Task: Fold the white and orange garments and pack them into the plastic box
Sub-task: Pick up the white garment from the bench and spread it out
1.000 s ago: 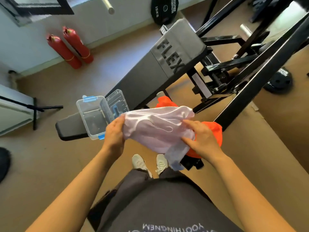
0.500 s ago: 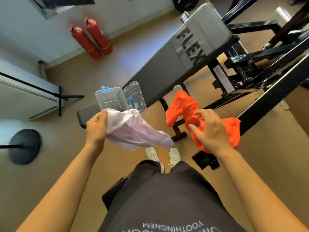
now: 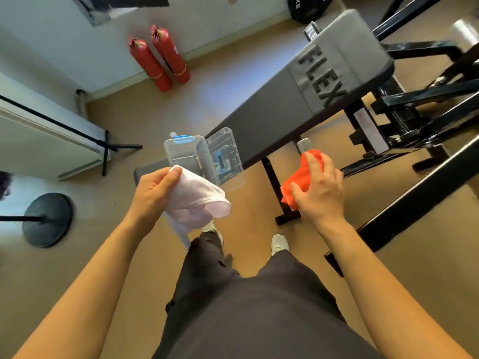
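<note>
My left hand (image 3: 155, 190) grips a bunched white garment (image 3: 197, 203), which hangs in the air just in front of the clear plastic box (image 3: 181, 151). The box stands open on the near end of the grey weight bench (image 3: 261, 120), its lid (image 3: 228, 154) tipped to the right. My right hand (image 3: 318, 193) holds a crumpled orange garment (image 3: 303, 177) out to the right of the bench, above the floor. Both garments are held apart from each other.
Two red fire extinguishers (image 3: 158, 58) lean on the far wall. A black metal rack frame (image 3: 414, 161) runs along the right. A round black stand base (image 3: 46, 218) sits on the floor at left. My legs and shoes (image 3: 280, 242) are below.
A second ago both hands held the white garment over the orange one. Since then my right hand took the orange garment and the two hands have moved apart; the view has shifted closer.
</note>
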Tool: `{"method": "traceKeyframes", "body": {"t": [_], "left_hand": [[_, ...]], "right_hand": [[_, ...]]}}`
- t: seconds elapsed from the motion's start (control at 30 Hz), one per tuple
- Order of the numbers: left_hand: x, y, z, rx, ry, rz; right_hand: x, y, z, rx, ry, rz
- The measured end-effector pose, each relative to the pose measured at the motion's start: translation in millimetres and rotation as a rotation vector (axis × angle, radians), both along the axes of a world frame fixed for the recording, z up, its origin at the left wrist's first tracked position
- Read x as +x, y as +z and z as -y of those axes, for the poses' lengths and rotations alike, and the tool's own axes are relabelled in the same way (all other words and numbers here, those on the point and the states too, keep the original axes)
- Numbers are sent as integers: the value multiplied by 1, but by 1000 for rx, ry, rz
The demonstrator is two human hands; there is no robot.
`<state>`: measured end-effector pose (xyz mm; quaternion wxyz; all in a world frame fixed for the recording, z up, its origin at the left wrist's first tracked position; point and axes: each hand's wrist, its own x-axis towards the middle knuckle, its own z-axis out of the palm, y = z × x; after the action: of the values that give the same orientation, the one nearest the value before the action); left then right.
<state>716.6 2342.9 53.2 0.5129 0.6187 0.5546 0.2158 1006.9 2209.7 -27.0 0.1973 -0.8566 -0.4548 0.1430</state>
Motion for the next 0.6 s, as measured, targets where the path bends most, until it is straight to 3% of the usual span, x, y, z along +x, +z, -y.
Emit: {"method": "traceKeyframes", "body": {"t": [0.1, 0.27, 0.4, 0.6], "left_hand": [[5, -20, -9, -38, -31, -27], [14, -60, -27, -127, -263, 31], [4, -79, -44, -207, -432, 128], [-27, -109, -56, -216, -680, 105]], "right_hand": [[1, -14, 0, 172, -86, -13], [-19, -23, 8, 446, -189, 176], [-73, -20, 13, 431, -246, 267], [-162, -37, 18, 259, -332, 195]]}}
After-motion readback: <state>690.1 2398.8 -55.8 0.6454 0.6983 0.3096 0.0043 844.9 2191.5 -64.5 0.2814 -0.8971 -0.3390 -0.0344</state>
